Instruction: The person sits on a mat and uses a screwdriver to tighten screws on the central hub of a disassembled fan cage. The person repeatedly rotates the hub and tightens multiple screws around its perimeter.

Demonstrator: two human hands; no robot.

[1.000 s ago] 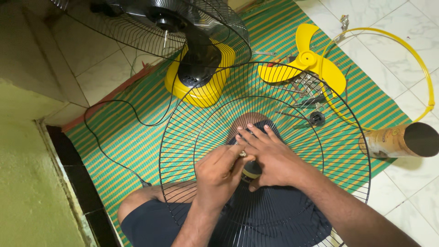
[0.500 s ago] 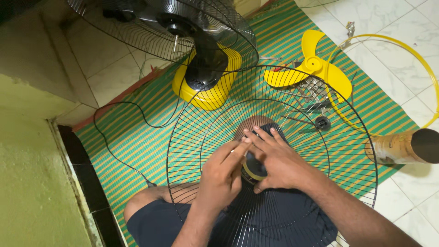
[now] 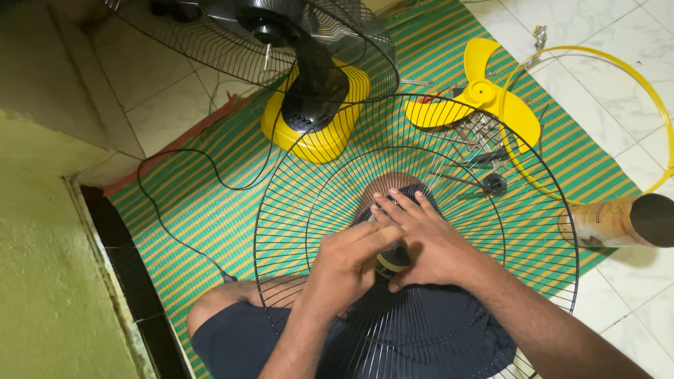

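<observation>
A round black wire fan guard [image 3: 309, 210] rests tilted on my lap. Both hands meet at its middle. My left hand [image 3: 347, 263] pinches the small round dark cap [image 3: 390, 264] at the guard's centre. My right hand [image 3: 432, 242] lies over the hub with fingers stretched across it and the thumb under the cap. The hub itself is mostly hidden by my hands.
A yellow and black fan body [image 3: 316, 112] with its rear guard stands ahead on the striped green mat [image 3: 196, 217]. Its black cord [image 3: 175, 196] loops left. A yellow blade [image 3: 484, 98], loose metal tools [image 3: 481, 137], a yellow ring [image 3: 649, 105] and a cardboard tube [image 3: 618, 221] lie right.
Both hands stay at the guard's centre. My left fingers have slid a little further over the cap, toward the right hand.
</observation>
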